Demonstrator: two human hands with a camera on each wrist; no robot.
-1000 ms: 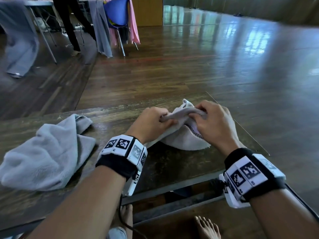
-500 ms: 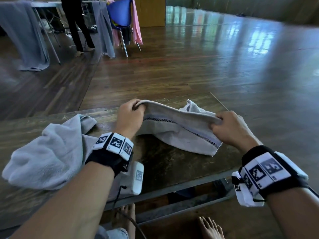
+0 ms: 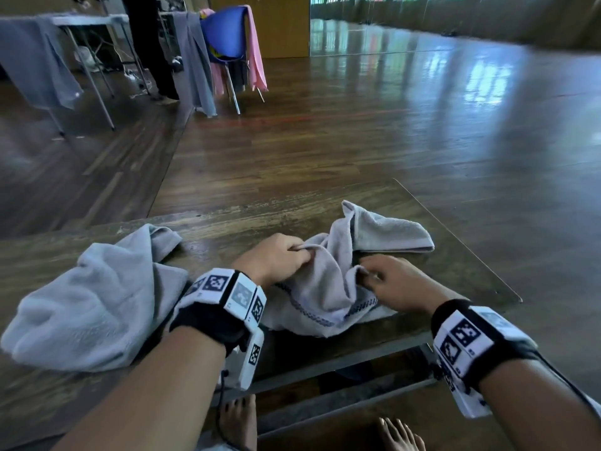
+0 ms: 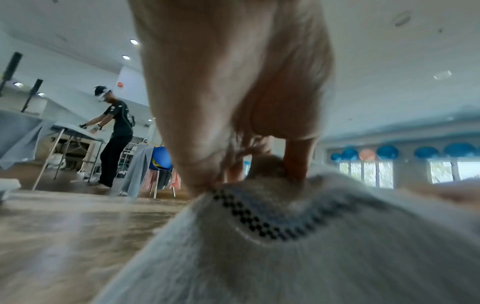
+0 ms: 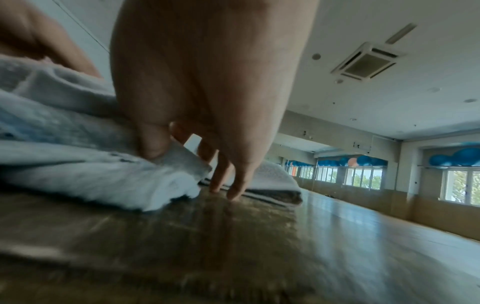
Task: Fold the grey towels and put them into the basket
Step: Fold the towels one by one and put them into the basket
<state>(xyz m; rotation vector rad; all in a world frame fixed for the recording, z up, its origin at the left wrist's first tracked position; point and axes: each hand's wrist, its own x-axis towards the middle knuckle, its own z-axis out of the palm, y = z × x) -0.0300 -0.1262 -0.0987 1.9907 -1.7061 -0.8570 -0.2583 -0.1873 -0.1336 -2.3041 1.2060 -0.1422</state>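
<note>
A grey towel with a dark checked stripe (image 3: 328, 288) lies bunched on the wooden table (image 3: 227, 222), one end stretched flat toward the far right. My left hand (image 3: 276, 260) grips a fold of it at the left. My right hand (image 3: 387, 278) pinches an edge of it at the right. In the left wrist view the fingers (image 4: 296, 158) curl into the striped towel (image 4: 298, 236). In the right wrist view thumb and forefinger (image 5: 153, 142) pinch a towel corner (image 5: 182, 158). A second, rumpled grey towel (image 3: 91, 301) lies at the table's left. No basket is in view.
The table's right edge (image 3: 455, 239) runs close beside the towel. Beyond it is bare wooden floor. Far back left stand a blue chair (image 3: 224, 37) draped with pink and grey cloths, a folding table (image 3: 87, 24) hung with grey cloth, and a person in black (image 4: 116, 135).
My hands, spread apart with the towel stretched between them half a second ago, have come back together and lower. The towel now lies bunched on the table.
</note>
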